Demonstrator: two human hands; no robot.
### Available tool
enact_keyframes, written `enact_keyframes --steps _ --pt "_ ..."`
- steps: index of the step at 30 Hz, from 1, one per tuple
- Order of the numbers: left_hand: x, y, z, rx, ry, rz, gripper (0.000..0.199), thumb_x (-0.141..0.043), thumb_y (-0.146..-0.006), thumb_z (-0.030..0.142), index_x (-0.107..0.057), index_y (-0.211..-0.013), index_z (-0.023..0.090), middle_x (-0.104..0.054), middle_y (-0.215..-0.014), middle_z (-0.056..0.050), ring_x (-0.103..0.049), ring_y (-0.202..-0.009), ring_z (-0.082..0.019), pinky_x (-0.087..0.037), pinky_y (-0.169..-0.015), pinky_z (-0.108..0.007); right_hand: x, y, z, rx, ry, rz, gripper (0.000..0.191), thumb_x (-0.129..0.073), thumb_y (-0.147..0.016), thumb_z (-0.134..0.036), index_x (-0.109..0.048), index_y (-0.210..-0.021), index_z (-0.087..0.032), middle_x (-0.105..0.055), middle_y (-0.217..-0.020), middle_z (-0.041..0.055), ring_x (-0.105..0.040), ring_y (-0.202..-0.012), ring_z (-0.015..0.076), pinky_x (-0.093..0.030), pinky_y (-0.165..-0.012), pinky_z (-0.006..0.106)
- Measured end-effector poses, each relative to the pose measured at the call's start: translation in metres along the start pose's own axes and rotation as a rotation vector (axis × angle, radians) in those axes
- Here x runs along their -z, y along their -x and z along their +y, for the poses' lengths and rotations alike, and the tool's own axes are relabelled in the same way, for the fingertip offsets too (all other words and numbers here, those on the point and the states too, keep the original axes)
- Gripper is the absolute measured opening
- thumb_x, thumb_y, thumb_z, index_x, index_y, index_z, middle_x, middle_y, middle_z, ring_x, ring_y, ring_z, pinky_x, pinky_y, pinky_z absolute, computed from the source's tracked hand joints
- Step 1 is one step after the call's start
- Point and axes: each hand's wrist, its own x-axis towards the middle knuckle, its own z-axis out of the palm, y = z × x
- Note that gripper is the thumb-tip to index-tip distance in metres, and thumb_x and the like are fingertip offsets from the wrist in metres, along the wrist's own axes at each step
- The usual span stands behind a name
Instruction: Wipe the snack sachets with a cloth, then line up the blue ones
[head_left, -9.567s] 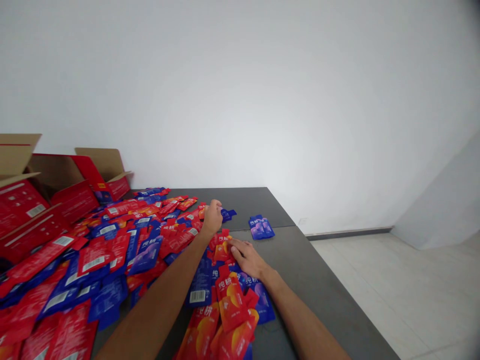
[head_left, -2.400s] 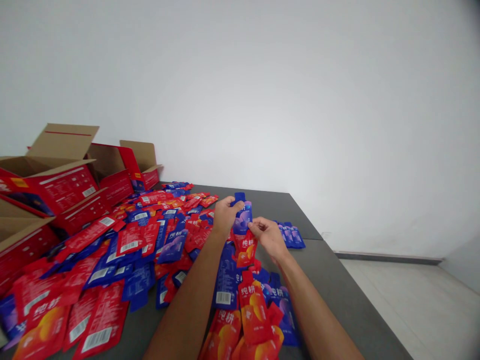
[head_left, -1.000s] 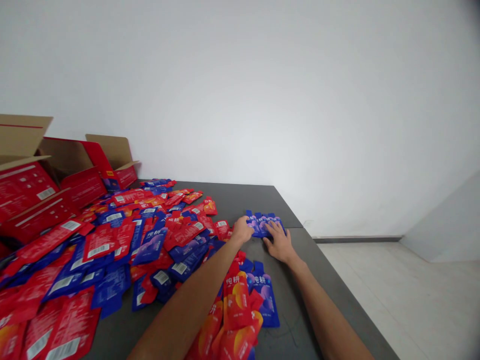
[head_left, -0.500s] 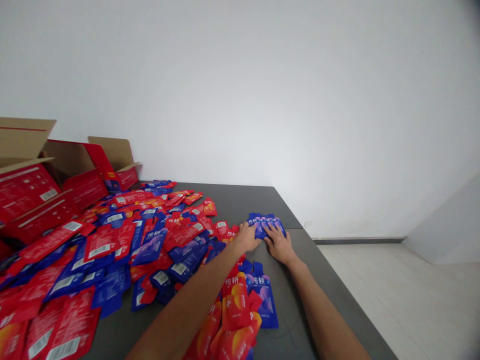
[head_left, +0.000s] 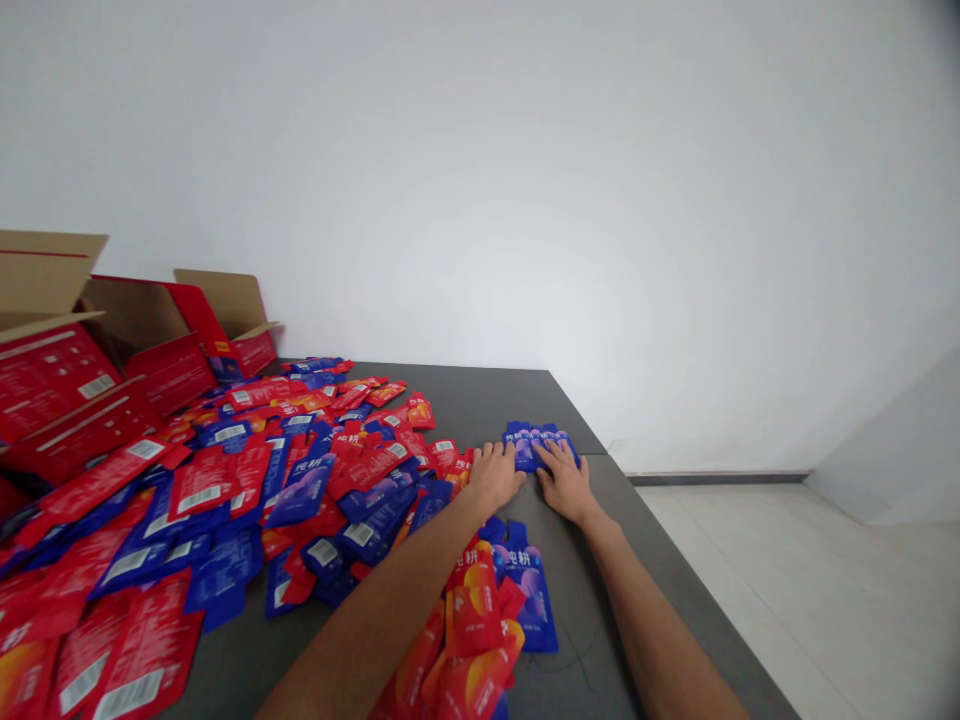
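Several blue pouches (head_left: 527, 436) with purple fruit prints lie overlapped in a short row on the dark table (head_left: 487, 395). My left hand (head_left: 496, 476) rests at the row's left edge, fingers stretched forward and thumb against the nearest pouch. On the row's right side lies my right hand (head_left: 564, 484), fingers spread over the pouch fronts. Neither hand grips a pouch. Closer to me, a blue pouch (head_left: 534, 600) lies face up, partly beneath a heap of red pouches (head_left: 474, 610) with orange fruit prints.
A wide pile of mixed red and blue pouches (head_left: 300, 490) covers the table's left side. Open red cartons (head_left: 176, 375) stand behind it at the far left. The table's right edge drops to a pale floor (head_left: 735, 560), and a white wall (head_left: 480, 200) stands behind.
Both hands and the row of blue pouches have shifted slightly to the right. My left hand's fingers are stretched further forward beside the row.
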Motion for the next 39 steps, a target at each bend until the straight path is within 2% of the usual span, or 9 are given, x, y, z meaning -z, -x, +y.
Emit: enact_keyframes --steps 6,10,15,19,24,28,32,36,39 --pt "0.005 0.023 -0.026 -0.028 -0.115 -0.002 0.045 -0.040 -0.095 0.040 -0.057 -0.132 0.020 -0.054 -0.139 -0.016 -0.037 -0.135 -0.035 -0.015 -0.112 -0.059 0.007 0.006 -0.027 0.085 -0.001 0.088 0.050 -0.042 -0.092 -0.024 -0.052 -0.139 -0.033 -0.040 -0.154 0.0008 -0.019 -0.147 0.0300 -0.016 -0.115 0.058" --pt "0.011 0.040 -0.052 -0.028 -0.156 -0.015 0.048 -0.033 -0.097 0.033 -0.052 -0.138 0.020 -0.051 -0.144 -0.015 -0.033 -0.139 -0.035 -0.018 -0.111 -0.059 0.007 0.009 -0.054 0.200 -0.035 0.087 0.045 -0.044 -0.089 -0.021 -0.062 -0.130 -0.026 -0.049 -0.147 0.0044 -0.027 -0.143 0.0286 -0.023 -0.116 0.049" --pt "0.023 0.061 -0.077 -0.028 -0.170 -0.023 0.049 -0.037 -0.095 0.034 -0.049 -0.140 0.021 -0.050 -0.144 -0.015 -0.034 -0.139 -0.035 -0.016 -0.113 -0.059 -0.006 0.014 -0.097 0.360 -0.114 0.057 0.041 -0.046 -0.089 -0.020 -0.067 -0.124 -0.020 -0.056 -0.140 0.0086 -0.040 -0.136 0.0257 -0.027 -0.116 0.044" --pt "0.030 0.072 -0.088 -0.022 -0.166 -0.056 0.050 -0.044 -0.091 0.031 -0.049 -0.140 0.022 -0.049 -0.145 -0.014 -0.033 -0.140 -0.035 -0.018 -0.113 -0.058 -0.018 0.022 -0.123 0.372 -0.179 0.003 0.039 -0.044 -0.092 -0.022 -0.067 -0.124 -0.021 -0.059 -0.137 0.0094 -0.047 -0.130 0.0243 -0.033 -0.112 0.041" --pt "0.042 0.078 -0.089 -0.022 -0.141 -0.040 0.041 -0.043 -0.092 0.030 -0.058 -0.130 0.022 -0.054 -0.139 -0.015 -0.036 -0.137 -0.034 -0.016 -0.113 -0.059 -0.009 0.029 -0.130 0.337 -0.384 -0.043 0.039 -0.041 -0.092 -0.018 -0.068 -0.120 -0.019 -0.066 -0.126 0.0105 -0.057 -0.117 0.0221 -0.038 -0.106 0.037" --pt "0.055 0.079 -0.083 -0.043 -0.093 -0.042 0.035 -0.041 -0.093 0.030 -0.072 -0.106 0.019 -0.064 -0.122 -0.016 -0.042 -0.132 -0.034 -0.017 -0.112 -0.058 0.009 0.032 -0.123 0.332 -0.466 -0.119 0.030 -0.047 -0.088 -0.020 -0.073 -0.104 -0.020 -0.074 -0.089 0.0031 -0.065 -0.084 0.0166 -0.047 -0.084 0.027" --pt "0.062 0.075 -0.072 -0.034 -0.007 -0.061 0.032 -0.046 -0.088 0.027 -0.075 -0.090 0.014 -0.069 -0.110 -0.021 -0.047 -0.126 -0.036 -0.023 -0.109 -0.057 0.018 0.037 -0.117 0.347 -0.504 -0.214 0.021 -0.058 -0.078 -0.020 -0.074 -0.093 -0.020 -0.070 -0.070 -0.0027 -0.060 -0.063 0.0123 -0.043 -0.061 0.020" --pt "0.065 0.070 -0.063 -0.011 0.163 -0.112 0.026 -0.052 -0.082 0.026 -0.075 -0.080 0.014 -0.073 -0.093 -0.017 -0.062 -0.103 -0.030 -0.041 -0.095 -0.045 0.017 0.038 -0.116 0.256 -0.702 -0.368 0.025 -0.063 -0.067 -0.013 -0.072 -0.089 -0.018 -0.065 -0.064 -0.0047 -0.054 -0.055 0.0099 -0.035 -0.052 0.018" --pt "0.067 0.071 -0.060 -0.008 0.354 -0.143 0.025 -0.053 -0.080 0.024 -0.074 -0.091 0.016 -0.074 -0.086 -0.010 -0.065 -0.084 -0.021 -0.047 -0.077 -0.030 0.013 0.034 -0.118 0.121 -0.923 -0.234 0.022 -0.064 -0.066 -0.016 -0.068 -0.087 -0.017 -0.064 -0.067 -0.0036 -0.054 -0.059 0.0109 -0.037 -0.055 0.020"
